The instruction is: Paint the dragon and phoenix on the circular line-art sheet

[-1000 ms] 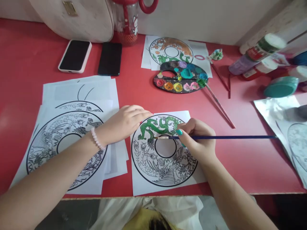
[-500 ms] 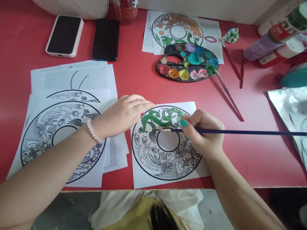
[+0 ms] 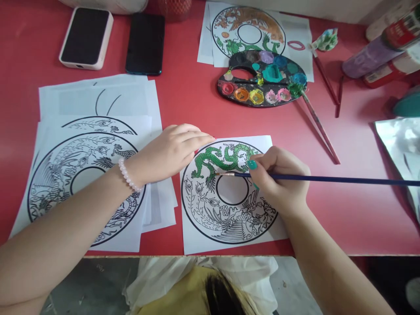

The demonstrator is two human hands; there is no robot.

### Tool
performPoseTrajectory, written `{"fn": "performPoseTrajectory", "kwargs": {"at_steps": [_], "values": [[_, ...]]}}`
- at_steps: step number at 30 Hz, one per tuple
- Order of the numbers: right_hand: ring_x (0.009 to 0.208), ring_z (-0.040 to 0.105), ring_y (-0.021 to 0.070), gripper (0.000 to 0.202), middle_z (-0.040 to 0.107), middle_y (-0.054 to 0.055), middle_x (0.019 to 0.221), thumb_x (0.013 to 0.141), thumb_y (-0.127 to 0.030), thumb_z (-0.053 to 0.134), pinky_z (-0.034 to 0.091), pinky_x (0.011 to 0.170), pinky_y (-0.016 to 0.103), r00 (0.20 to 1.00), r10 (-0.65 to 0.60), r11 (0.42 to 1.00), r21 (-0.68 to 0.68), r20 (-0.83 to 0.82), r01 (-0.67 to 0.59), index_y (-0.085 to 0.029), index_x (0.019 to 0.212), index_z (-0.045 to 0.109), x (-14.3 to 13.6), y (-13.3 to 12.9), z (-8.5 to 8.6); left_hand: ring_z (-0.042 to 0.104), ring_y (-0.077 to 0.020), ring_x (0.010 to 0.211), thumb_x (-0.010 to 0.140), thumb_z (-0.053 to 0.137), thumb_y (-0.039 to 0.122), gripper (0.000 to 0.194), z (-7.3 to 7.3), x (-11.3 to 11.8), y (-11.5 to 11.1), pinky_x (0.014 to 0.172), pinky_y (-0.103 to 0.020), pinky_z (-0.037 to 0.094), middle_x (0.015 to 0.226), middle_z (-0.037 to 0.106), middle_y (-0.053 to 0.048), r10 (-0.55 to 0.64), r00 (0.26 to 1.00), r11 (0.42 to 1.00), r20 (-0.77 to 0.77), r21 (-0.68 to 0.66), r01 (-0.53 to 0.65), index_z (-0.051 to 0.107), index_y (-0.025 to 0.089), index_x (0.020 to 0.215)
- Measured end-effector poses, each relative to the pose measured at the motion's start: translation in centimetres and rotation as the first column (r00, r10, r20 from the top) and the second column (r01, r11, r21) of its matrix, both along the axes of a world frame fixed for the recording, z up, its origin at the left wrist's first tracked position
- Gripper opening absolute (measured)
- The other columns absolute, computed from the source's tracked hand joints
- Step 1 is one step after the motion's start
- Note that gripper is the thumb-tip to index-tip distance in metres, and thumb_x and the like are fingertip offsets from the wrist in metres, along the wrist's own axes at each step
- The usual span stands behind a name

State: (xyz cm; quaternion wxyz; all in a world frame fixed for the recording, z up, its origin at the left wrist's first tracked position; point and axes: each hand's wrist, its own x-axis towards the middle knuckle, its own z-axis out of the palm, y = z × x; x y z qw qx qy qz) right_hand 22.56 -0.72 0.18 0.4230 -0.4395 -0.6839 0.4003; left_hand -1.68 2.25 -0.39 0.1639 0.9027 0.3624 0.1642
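My right hand (image 3: 282, 179) grips a long blue paintbrush (image 3: 328, 179), held nearly level. Its fine tip touches or hovers just over the green dragon (image 3: 210, 161) on a printed ring drawing (image 3: 197, 223); which of the two I cannot tell. The lower part of that ring, with a phoenix, is uncoloured. My left hand (image 3: 173, 151) lies palm down at the sheet's upper left edge, fingers stretched out and holding nothing. A pale bead bracelet (image 3: 127, 176) circles the left wrist. Beyond the sheet sits a black paint palette (image 3: 259, 83) with several colours.
A stack of printed sheets (image 3: 127, 236) lies under my left forearm. Behind it are a white-framed device (image 3: 85, 38) and a black phone (image 3: 145, 43). A red-handled brush (image 3: 321, 131) leans on the palette, a partly coloured sheet (image 3: 205, 48) lies behind, and bottles (image 3: 370, 57) stand at the right.
The brush tip has shifted very slightly along the dragon's lower leg, with my right hand still around the brush. My left hand stays in place. The whole view has moved a little.
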Motion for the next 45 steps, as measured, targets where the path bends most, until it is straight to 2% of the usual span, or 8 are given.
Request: {"fn": "performPoseTrajectory", "kwargs": {"at_steps": [3,8,14,24,32,45], "values": [[0.048,0.035,0.0094,0.031,0.042,-0.003,0.056,0.085,-0.025,0.058,0.027,0.044,0.029,0.999,-0.036,0.999,0.018,-0.022,0.036,-0.022,0.06,0.04,0.06,0.09,-0.17,0.05,-0.0222,0.115,0.095,0.034,0.016,0.036,-0.02,0.0,-0.03,0.098,-0.045,0.041,0.121,0.059,-0.005,-0.001,1.0,1.0,0.005,-0.01,0.001,0.049,0.02,0.128],[0.045,0.034,0.0098,0.031,0.04,-0.002,0.053,0.085,-0.026,0.058,0.026,0.042,0.03,0.999,0.028,0.999,0.021,-0.027,-0.028,-0.023,0.06,0.041,0.11,0.08,-0.28,0.05,-0.0218,0.115,0.094,0.034,0.014,0.037,-0.13,0.01,-0.04,0.098,-0.045,0.041,0.121,0.059,-0.004,0.008,1.0,1.0,0.001,0.006,-0.008,0.048,0.021,0.128],[0.044,0.03,0.0086,0.032,0.034,-0.004,0.052,0.086,-0.025,0.057,0.025,0.043,0.03,0.999,-0.005,0.999,0.039,-0.049,0.007,-0.022,0.06,0.038,-0.18,0.06,-0.03,0.051,-0.0219,0.114,0.093,0.035,0.013,0.038,-0.16,-0.02,0.04,0.098,-0.044,0.041,0.121,0.059,-0.004,0.003,1.0,1.0,-0.006,0.011,-0.003,0.048,0.02,0.128],[0.047,0.036,0.0096,0.034,0.036,-0.003,0.053,0.086,-0.026,0.057,0.029,0.045,0.03,0.998,0.042,0.999,0.02,-0.042,-0.041,-0.022,0.058,0.039,-0.22,-0.16,0.27,0.051,-0.0219,0.115,0.095,0.033,0.016,0.037,-0.24,0.03,0.03,0.099,-0.045,0.04,0.121,0.059,-0.002,0.019,1.0,1.0,0.014,-0.02,-0.019,0.049,0.023,0.127],[0.046,0.03,0.0081,0.031,0.032,-0.005,0.052,0.085,-0.017,0.056,0.026,0.044,0.028,0.996,0.07,0.996,0.05,-0.048,-0.068,-0.021,0.06,0.038,-0.11,-0.23,0.15,0.052,-0.0216,0.113,0.093,0.036,0.012,0.037,-0.25,0.03,-0.03,0.098,-0.042,0.041,0.121,0.06,-0.005,0.01,1.0,1.0,0.001,0.027,-0.01,0.05,0.019,0.127],[0.046,0.031,0.0082,0.03,0.031,-0.006,0.051,0.084,-0.017,0.056,0.026,0.044,0.026,0.997,0.048,0.998,0.046,-0.061,-0.046,-0.02,0.06,0.039,-0.23,-0.32,0.33,0.051,-0.021,0.113,0.092,0.036,0.009,0.038,-0.21,0.06,-0.07,0.097,-0.041,0.042,0.12,0.06,-0.006,0.006,1.0,0.999,0.0,0.039,-0.006,0.05,0.019,0.127]]}}
